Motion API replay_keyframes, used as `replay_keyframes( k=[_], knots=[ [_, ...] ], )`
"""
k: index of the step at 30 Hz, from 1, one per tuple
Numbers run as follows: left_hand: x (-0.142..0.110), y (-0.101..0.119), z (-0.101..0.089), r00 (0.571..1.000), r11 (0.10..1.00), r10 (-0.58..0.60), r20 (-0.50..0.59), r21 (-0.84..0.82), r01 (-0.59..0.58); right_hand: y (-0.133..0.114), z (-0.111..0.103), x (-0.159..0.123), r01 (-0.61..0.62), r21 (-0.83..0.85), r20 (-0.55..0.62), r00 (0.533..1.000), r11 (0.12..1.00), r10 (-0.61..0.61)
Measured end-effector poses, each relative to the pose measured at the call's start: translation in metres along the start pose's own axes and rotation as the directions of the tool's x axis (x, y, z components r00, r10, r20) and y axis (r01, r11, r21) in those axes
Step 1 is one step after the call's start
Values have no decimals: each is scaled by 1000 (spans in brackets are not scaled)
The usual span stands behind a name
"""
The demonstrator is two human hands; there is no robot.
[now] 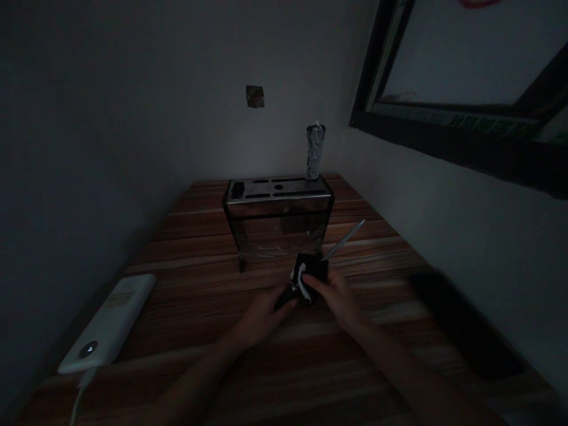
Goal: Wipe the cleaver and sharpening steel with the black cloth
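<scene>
Bridging the left hand [261, 316] and right hand [345, 300], a black block [314, 266] sits pinched in both.

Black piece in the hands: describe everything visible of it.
The black piece looks blocky and squarish, its material too dim to tell. A curved white strip marks its face. The left hand holds a dark handle-like part at its lower left; the right hand holds its right side, thumb on the face. A thin pale rod slants up rightward from its edge, attachment unclear.
</scene>
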State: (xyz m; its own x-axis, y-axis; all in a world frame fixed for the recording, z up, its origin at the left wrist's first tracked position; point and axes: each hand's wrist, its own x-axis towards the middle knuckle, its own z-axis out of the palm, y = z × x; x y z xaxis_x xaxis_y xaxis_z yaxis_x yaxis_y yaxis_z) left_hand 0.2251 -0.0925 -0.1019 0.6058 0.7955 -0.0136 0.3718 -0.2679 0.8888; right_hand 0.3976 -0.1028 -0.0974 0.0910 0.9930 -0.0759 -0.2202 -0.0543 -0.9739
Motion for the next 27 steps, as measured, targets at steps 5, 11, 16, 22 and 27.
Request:
replay_keyframes(
  k=[5,11,16,22,27],
  knots=[
    [0,-3,0,1000,997,-23,-12,73,24,1,-7,6,52,-15,-97,994,999,-53],
    [0,-5,0,1000,995,-15,-8,99,15,-7,-17,15,124,131,-204,974,984,-96],
    [0,-3,0,1000,993,-14,6,118,13,-23,-28,23,200,213,-369,923,957,-111],
    [-1,-4,0,1000,987,-22,20,156,19,-34,-47,31,298,208,-466,868,932,-174],
    [-2,-3,1,1000,985,-16,11,170,14,-42,-58,34,374,228,-520,827,899,-212]
  ],
)
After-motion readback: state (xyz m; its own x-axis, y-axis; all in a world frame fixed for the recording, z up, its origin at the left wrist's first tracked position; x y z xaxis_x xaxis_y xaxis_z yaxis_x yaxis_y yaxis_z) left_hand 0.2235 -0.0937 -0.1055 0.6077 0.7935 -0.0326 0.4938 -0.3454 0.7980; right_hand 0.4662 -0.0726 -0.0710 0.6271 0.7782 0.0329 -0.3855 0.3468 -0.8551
